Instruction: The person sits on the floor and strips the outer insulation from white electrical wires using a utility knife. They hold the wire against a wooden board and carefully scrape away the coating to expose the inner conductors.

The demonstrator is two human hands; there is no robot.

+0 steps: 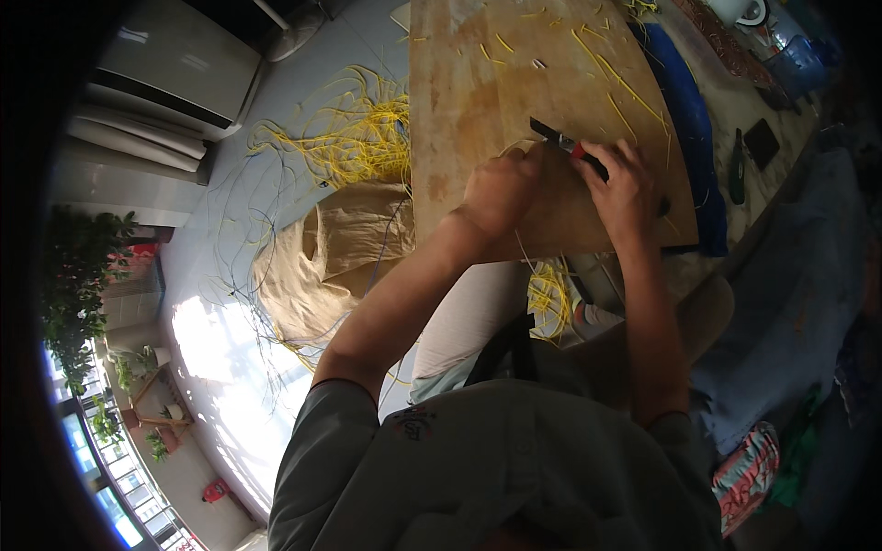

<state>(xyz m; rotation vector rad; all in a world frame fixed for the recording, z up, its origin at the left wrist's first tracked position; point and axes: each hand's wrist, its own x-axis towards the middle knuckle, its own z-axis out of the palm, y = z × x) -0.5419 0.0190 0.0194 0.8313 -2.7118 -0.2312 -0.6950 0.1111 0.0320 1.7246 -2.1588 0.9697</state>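
Note:
Over the wooden board, my left hand (499,190) is closed in a fist on a thin pale cable (522,246), whose lower part hangs toward the board's near edge. Most of the gripped stretch is hidden by the fingers. Just right of it, my right hand (622,190) grips a utility knife (549,131) with a red and black handle. Its dark blade points up and left, just past the left knuckles. From this angle I cannot tell whether the blade touches the cable.
Yellow wire offcuts (611,73) lie scattered on the wooden board (459,92). A blue cloth strip (684,119) runs along its right side, with a green-handled tool (737,170) beyond. Left on the floor are a yellow wire tangle (363,138) and a tan sack (322,257).

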